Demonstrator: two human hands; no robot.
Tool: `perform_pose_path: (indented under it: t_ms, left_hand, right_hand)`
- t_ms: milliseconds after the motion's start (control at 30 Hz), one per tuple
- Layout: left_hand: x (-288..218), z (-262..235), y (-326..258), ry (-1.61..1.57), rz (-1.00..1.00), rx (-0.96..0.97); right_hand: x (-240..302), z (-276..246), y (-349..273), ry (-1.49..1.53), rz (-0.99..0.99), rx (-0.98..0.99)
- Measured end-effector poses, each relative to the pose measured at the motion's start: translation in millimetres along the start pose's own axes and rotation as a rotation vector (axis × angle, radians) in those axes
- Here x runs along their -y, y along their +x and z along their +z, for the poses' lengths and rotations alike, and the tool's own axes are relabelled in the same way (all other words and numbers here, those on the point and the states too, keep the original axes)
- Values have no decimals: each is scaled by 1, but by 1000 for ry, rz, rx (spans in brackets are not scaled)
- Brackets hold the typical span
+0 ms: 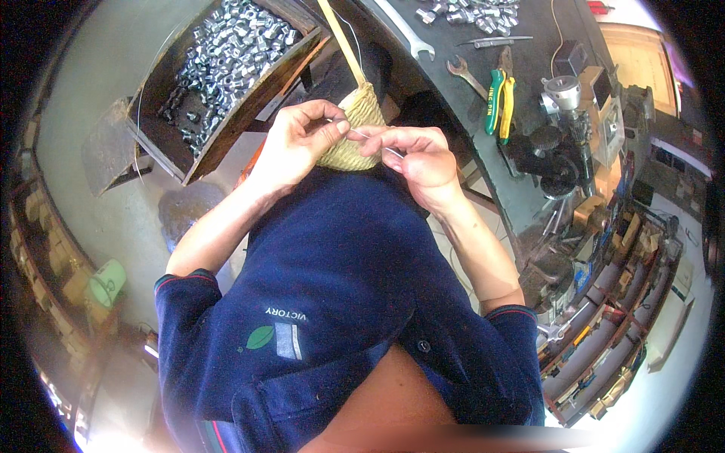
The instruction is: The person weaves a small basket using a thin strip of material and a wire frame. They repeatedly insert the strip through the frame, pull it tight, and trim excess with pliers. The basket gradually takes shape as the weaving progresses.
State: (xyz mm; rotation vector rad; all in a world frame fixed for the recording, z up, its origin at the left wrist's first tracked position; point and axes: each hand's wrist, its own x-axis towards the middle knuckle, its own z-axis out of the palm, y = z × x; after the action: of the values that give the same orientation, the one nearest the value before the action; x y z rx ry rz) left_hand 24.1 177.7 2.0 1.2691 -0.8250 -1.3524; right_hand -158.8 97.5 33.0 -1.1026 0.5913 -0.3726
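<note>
My left hand (300, 142) is closed, with thumb and forefinger pinching a thin pale strand (360, 134), wire or thread. My right hand (424, 160) also has its fingers closed on this strand, just to the right. Behind and under both hands is a yellowish piece of twisted, rope-like fibre (361, 100), wider toward my lap and partly covered by my fingers. A slim yellow stick (343, 41) rises from its far end, with a fine strand curving beside it.
At the far left, a dark wooden box (226, 128) holds many metal nut-like fittings (234, 49). On the dark bench (483, 162) at right lie green-and-yellow pliers (500, 102), wrenches (408, 30) and more fittings (479, 13). A metal machine (563, 113) and tool shelves (596, 332) stand farther right.
</note>
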Motion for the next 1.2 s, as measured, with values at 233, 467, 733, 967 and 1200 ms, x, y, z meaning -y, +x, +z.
perform_pose_path:
  t_ms: [233,467,733,967,1200]
  left_hand:
    - [5,-12,5,-134,-63,79]
    - [-7,-13,11,96,-47,111]
    - [5,7,7,-51,-104,63]
    - [12,0,11,58,-125,148]
    - [8,-14,7,-100,-172,118]
  right_hand:
    - [-3,0,1,-9,-11,20]
    - [2,-18,3,66,25,59]
    - [10,-20,-18,43,171,-102]
    - [2,-18,-25,131,217,-192]
    - [10,-2,-23,90,258,-158]
